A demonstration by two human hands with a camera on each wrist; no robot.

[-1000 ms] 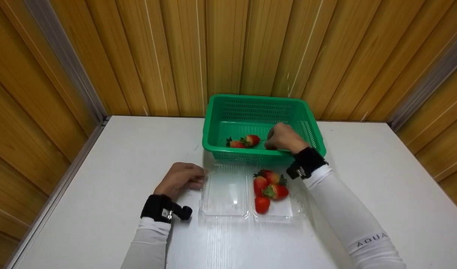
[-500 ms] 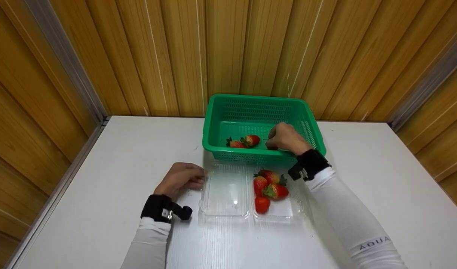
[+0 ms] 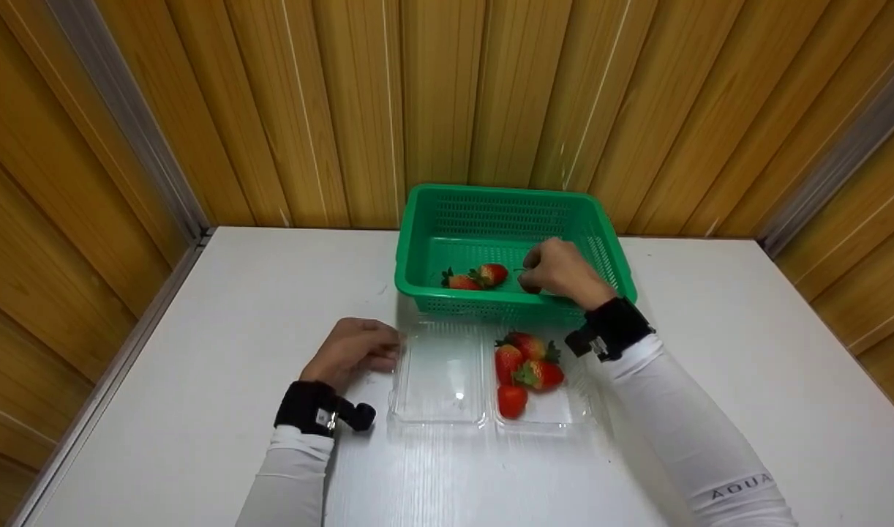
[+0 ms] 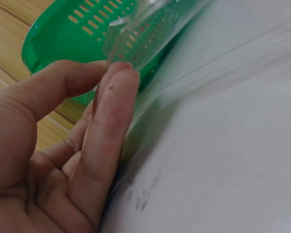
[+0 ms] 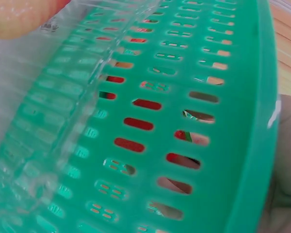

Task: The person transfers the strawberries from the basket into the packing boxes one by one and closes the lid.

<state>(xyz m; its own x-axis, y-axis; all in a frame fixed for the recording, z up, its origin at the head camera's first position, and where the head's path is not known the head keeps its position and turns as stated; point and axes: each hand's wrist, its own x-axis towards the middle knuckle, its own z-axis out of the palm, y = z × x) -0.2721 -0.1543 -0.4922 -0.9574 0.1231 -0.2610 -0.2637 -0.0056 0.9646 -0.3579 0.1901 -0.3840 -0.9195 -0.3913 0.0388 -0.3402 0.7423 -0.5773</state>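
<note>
At the near edge of the white table (image 3: pixel 198 410), the clear clamshell tray (image 3: pixel 447 380) lies open, four strawberries (image 3: pixel 524 369) in its right half. The left hand (image 3: pixel 352 351) rests at its left edge; only the left wrist view shows thumb and finger (image 4: pixel 111 111) pinching the clear rim. Farther off, the right hand (image 3: pixel 560 269) curls inside the green basket (image 3: pixel 418 227) round a strawberry (image 3: pixel 532 288), barely visible. Two loose strawberries (image 3: pixel 476 277) lie left of it. The right wrist view shows red only through the basket's slots.
</note>
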